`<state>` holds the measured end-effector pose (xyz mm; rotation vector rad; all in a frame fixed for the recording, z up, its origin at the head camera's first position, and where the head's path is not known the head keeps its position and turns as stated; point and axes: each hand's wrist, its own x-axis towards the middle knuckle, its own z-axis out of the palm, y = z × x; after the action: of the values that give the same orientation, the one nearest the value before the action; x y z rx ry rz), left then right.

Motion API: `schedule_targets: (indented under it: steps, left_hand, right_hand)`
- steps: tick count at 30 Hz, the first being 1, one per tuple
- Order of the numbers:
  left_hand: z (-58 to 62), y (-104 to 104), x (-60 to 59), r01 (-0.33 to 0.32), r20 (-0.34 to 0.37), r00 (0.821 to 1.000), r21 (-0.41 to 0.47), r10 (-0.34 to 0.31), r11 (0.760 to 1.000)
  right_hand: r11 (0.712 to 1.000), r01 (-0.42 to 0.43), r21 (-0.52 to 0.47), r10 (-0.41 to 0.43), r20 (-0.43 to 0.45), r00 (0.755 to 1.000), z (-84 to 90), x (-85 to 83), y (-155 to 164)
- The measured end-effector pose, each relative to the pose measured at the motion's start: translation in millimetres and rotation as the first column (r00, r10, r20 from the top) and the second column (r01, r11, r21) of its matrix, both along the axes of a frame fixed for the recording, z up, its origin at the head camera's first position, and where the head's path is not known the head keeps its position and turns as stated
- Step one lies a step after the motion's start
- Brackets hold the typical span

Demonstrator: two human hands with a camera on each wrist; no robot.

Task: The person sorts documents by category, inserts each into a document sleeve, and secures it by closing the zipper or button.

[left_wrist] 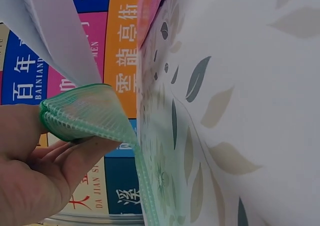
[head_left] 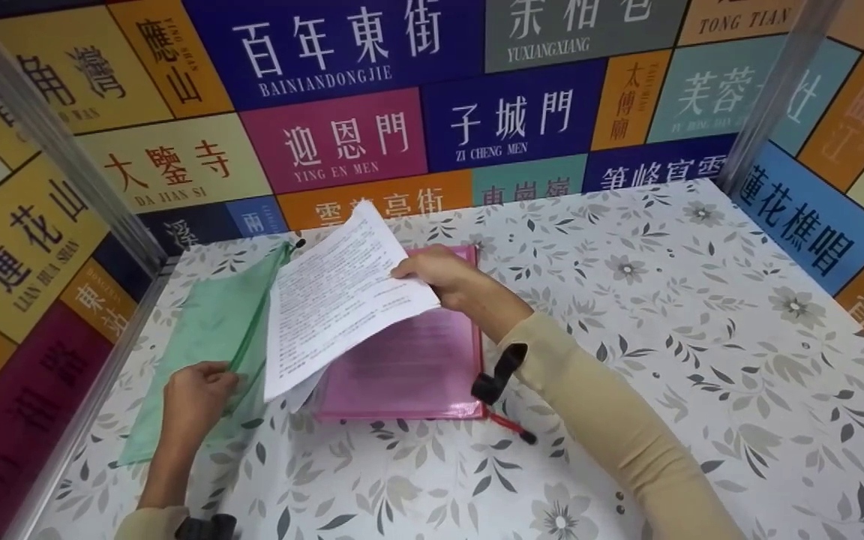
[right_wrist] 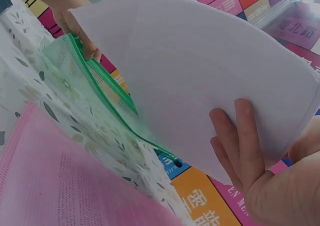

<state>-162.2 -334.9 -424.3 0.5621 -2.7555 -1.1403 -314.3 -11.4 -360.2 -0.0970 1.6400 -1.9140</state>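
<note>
- We see a thin stack of printed sheets (head_left: 342, 292) held tilted above the table (head_left: 702, 360), toward its far left part, over the gap between a green mesh pouch (head_left: 207, 337) and a pink mesh pouch (head_left: 417, 367).
- We judge the sheets light and floppy: they bow in the right wrist view (right_wrist: 200, 81), so they would likely sag or fan apart if held at one corner only. The right-hand edge, where they are held now, looks like the sensible place to grip.
- Our right hand (head_left: 439, 274) grips that edge, thumb on top in the head view; in the right wrist view the fingers (right_wrist: 240, 141) lie nearly straight against the underside, so it is a flat pinch, hand only partly closed.
- The green pouch lies flat near the table's left edge, and we judge it soft and limp, a little slippery, with its zip edge the firmest part to take.
- Our left hand (head_left: 196, 394) pinches that pouch at its near end; the left wrist view shows the mesh (left_wrist: 85, 113) folded up over the fingers, lifting the mouth open beneath the sheets.
- The pink pouch lies flat just right of the green one, with papers showing through it, and neither hand touches it.
</note>
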Motion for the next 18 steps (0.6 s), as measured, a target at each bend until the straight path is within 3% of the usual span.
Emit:
schedule_targets:
  steps: [6, 18]
  left_hand:
    - [0.5, -5, -1.4, -0.003, 0.100, 0.995, 0.114, -0.009, 0.993]
    - [4.1, 0, 1.0, 0.000, 0.051, 0.999, 0.047, -0.002, 0.999]
  right_hand:
    - [1.000, 0.015, -0.024, -0.015, -0.024, 1.000, -5.6, -1.4, -14]
    - [0.996, 0.077, -0.040, -0.079, -0.042, 0.996, -20.9, 2.0, -38]
